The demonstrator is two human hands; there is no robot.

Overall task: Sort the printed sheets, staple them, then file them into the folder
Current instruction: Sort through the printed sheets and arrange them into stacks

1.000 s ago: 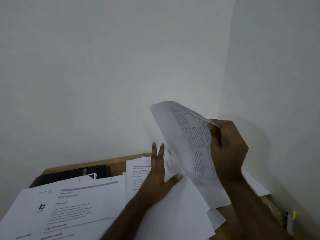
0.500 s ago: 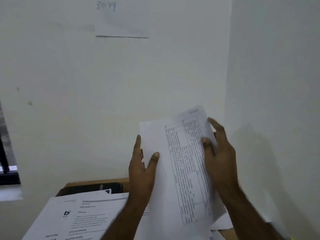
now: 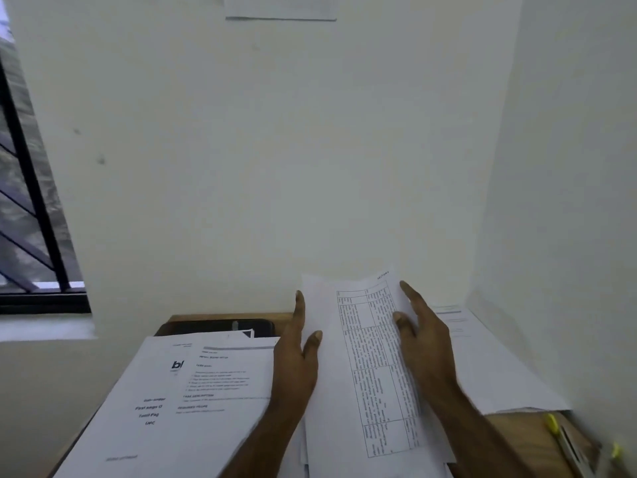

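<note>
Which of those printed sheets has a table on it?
The white sheet with the printed grid table, held between both hands; the left pile's top sheet shows only text lines and a logo.

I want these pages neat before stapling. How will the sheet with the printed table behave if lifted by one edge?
The table sheet is thin paper, so it will probably droop. Both hands, left and right, flank it, suggesting it needs support. On the loose sheets it may slide easily.
</note>
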